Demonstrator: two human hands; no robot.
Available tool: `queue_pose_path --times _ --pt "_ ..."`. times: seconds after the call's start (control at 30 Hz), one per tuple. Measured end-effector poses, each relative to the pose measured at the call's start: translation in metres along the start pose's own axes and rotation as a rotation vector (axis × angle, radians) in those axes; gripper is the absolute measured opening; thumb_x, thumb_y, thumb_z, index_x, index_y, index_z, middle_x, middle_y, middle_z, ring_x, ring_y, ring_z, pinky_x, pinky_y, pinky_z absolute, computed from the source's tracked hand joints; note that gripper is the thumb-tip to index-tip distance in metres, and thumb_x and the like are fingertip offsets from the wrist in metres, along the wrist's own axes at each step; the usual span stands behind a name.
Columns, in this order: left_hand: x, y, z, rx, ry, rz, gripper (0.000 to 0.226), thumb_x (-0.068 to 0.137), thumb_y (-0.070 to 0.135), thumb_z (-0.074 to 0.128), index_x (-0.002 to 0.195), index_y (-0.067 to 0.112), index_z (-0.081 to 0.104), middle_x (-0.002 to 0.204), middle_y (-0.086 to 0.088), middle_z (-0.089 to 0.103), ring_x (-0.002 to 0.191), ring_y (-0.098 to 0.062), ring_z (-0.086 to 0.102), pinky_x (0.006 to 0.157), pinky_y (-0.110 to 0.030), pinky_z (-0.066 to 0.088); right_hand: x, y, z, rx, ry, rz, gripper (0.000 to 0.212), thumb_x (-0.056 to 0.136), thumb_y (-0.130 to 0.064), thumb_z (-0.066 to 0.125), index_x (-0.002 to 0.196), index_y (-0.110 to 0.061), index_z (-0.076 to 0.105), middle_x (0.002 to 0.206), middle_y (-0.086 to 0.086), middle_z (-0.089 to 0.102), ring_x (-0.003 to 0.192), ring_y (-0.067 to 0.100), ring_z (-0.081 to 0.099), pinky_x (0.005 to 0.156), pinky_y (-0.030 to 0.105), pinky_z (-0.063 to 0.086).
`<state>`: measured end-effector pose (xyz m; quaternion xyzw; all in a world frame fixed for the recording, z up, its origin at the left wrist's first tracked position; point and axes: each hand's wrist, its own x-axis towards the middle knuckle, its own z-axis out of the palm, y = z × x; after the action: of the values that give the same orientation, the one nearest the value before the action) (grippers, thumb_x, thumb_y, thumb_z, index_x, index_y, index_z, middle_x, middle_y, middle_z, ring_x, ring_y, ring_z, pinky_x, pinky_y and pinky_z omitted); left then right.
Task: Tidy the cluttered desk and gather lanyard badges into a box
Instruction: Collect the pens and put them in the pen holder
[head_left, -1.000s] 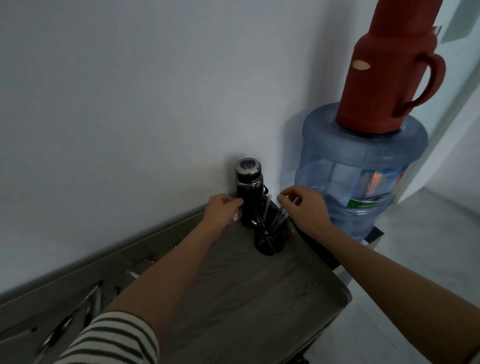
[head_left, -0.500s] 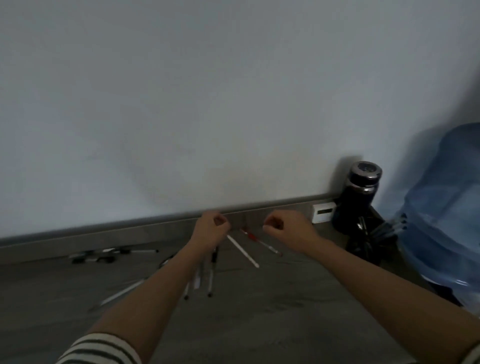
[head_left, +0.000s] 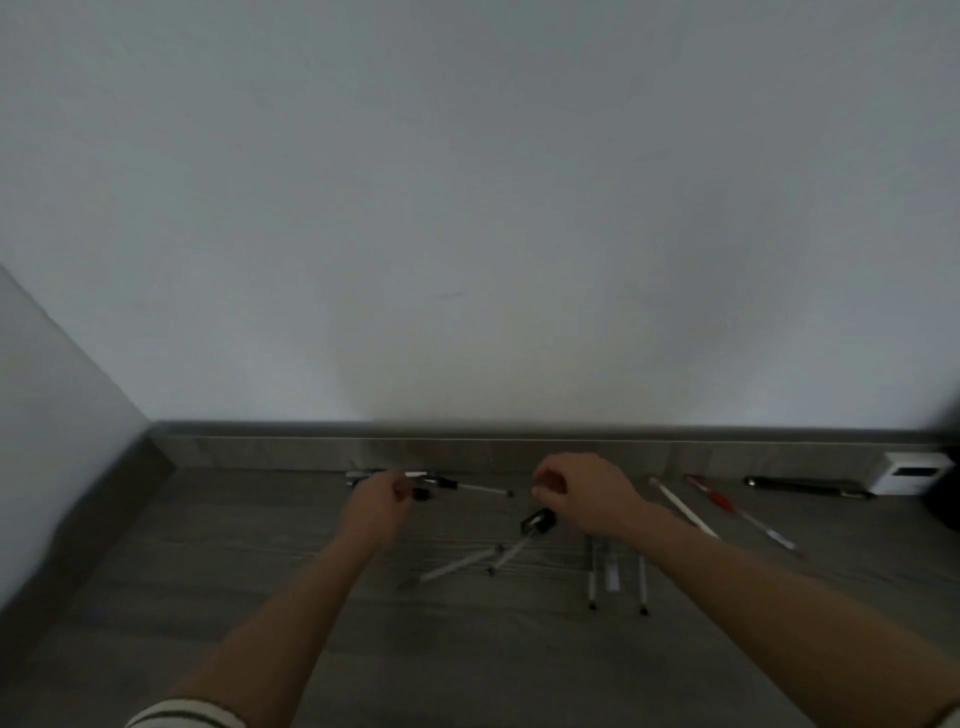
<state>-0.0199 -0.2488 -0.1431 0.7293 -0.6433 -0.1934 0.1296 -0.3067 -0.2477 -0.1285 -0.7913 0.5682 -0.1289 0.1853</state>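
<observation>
Left hand (head_left: 376, 506) and right hand (head_left: 582, 493) hover curled — pens (head_left: 680, 506) scattered beneath.

We get a dim, grey, low-contrast view; the wall (head_left: 467, 208) beyond the right hand (head_left: 587, 493) is brightest, with a soft shadow at its foot; pens (head_left: 483, 489) beside the left hand (head_left: 376, 501) look smeared; the far edges bend and blur.
</observation>
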Motion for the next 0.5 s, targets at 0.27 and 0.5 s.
queue_pose_path --times 0.27,0.5 --pt "0.027 -0.069 -0.014 0.223 -0.08 0.238 0.047 0.083 0.007 0.051 0.129 0.014 0.055 0.135 -0.007 0.052 0.126 -0.026 0.044 0.101 -0.033 0.039 0.052 -0.061 0.063 -0.051 -0.043 -0.066 0.041 0.094 -0.025 0.053 0.134 -0.016 0.053 0.131 0.006 0.056 0.12 0.025 0.053 0.099 0.031 0.04" --pt "0.044 -0.075 0.001 0.526 -0.112 0.37 0.034 0.087 0.022 0.053 0.12 0.015 0.056 0.127 -0.007 0.047 0.122 -0.029 0.042 0.098 -0.036 0.037 0.077 -0.068 0.086 -0.272 -0.229 0.027 0.038 0.088 -0.022 0.053 0.125 -0.014 0.055 0.121 0.014 0.058 0.112 0.032 0.057 0.089 0.037 0.046"
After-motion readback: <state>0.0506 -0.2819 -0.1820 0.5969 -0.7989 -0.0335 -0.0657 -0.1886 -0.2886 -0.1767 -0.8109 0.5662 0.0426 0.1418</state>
